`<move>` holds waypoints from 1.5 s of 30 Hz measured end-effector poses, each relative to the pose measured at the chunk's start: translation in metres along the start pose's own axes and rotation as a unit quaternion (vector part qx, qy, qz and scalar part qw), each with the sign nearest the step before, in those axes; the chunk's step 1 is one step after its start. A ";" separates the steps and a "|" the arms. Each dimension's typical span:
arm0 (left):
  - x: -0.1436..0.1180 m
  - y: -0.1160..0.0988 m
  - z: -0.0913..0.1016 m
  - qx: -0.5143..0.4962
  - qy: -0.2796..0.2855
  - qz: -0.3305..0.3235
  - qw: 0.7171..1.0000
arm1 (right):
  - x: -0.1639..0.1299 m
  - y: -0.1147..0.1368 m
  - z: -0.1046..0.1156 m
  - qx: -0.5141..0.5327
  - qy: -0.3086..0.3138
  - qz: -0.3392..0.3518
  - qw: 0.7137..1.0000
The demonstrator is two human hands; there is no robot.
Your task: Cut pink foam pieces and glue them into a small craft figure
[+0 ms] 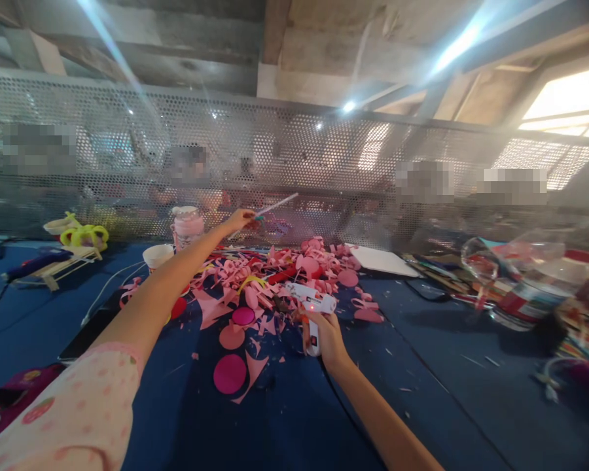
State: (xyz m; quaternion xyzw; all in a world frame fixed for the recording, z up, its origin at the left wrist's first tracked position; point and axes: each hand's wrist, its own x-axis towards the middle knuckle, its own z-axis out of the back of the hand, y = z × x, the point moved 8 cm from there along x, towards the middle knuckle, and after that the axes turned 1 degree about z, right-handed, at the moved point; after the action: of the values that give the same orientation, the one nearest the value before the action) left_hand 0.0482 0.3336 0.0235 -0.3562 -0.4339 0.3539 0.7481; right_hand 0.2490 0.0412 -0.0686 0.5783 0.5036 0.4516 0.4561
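You are wearing a short, loose sleeve on your left arm; it is showing pale pink cloth dotted with small pink spots, a larger round pink patch near the lower edge, and a pink hem. Below it, that arm is running bare to the left hand. Your right forearm and right hand are showing bare, wearing nothing.

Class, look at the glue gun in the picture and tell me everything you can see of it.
The glue gun is white, plastic by its look, with a small red light glowing on its body. The right hand grips its handle, fingers wrapped round. Its barrel lies about level, nozzle pointing left over the pink paper scraps on the blue table.
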 end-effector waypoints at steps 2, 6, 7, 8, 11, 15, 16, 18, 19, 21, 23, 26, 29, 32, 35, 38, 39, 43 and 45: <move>0.001 -0.018 0.000 -0.074 -0.032 -0.014 0.997 | 0.002 0.002 0.004 -0.019 -0.008 0.016 1.000; -0.003 -0.054 -0.001 -0.181 -0.100 -0.045 0.977 | 0.006 0.004 0.006 -0.054 0.005 0.038 0.998; -0.006 -0.064 -0.005 -0.200 -0.111 -0.051 0.972 | 0.006 0.004 0.005 -0.063 0.016 0.040 0.997; -0.011 -0.073 -0.009 -0.216 -0.117 -0.056 0.968 | 0.006 0.004 0.002 -0.079 0.028 0.041 0.996; -0.036 -0.109 -0.026 -0.315 -0.124 -0.110 0.935 | 0.003 0.006 0.000 -0.155 0.032 0.061 0.986; -0.106 -0.162 -0.045 -0.329 -0.144 -0.239 0.902 | -0.004 0.022 0.004 -0.292 -0.025 0.143 0.945; -0.129 -0.173 -0.050 -0.318 -0.144 -0.273 0.896 | -0.007 0.026 0.003 -0.347 -0.036 0.168 0.922; -0.179 -0.192 -0.059 -0.270 -0.144 -0.343 0.888 | -0.010 0.031 -0.002 -0.474 -0.055 0.187 0.859; -0.204 -0.201 -0.064 -0.240 -0.142 -0.380 0.882 | -0.011 0.031 -0.004 -0.529 -0.063 0.178 0.827; -0.251 -0.218 -0.081 -0.145 -0.077 -0.456 0.875 | -0.013 0.029 -0.008 -0.602 -0.065 0.156 0.780; -0.292 -0.232 -0.105 -0.031 0.029 -0.531 0.846 | -0.016 0.027 -0.013 -0.635 -0.058 0.138 0.757; -0.335 -0.238 -0.120 0.063 0.070 -0.618 0.780 | -0.020 0.022 -0.020 -0.663 -0.038 0.117 0.739; -0.349 -0.236 -0.127 0.096 0.050 -0.654 0.749 | -0.022 0.020 -0.024 -0.673 -0.025 0.117 0.730; -0.353 -0.229 -0.136 0.108 0.052 -0.668 0.735 | -0.023 0.018 -0.025 -0.677 -0.018 0.115 0.726; -0.356 -0.224 -0.142 0.108 0.048 -0.681 0.722 | -0.022 0.019 -0.024 -0.679 -0.019 0.113 0.725; -0.358 -0.223 -0.144 0.103 0.044 -0.684 0.721 | -0.022 0.019 -0.024 -0.679 -0.018 0.115 0.725; -0.358 -0.223 -0.143 0.104 0.042 -0.684 0.721 | -0.022 0.019 -0.025 -0.680 -0.017 0.116 0.724; -0.358 -0.225 -0.143 0.126 0.027 -0.685 0.717 | -0.023 0.019 -0.025 -0.687 -0.018 0.118 0.717; -0.358 -0.226 -0.142 0.136 0.020 -0.686 0.715 | -0.023 0.019 -0.025 -0.687 -0.019 0.120 0.716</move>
State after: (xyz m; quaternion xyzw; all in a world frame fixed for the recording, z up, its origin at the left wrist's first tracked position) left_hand 0.0925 -0.1105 0.0188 0.1376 -0.4918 -0.2082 0.8342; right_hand 0.2254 0.0189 -0.0467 0.1694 -0.0278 0.7129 0.6800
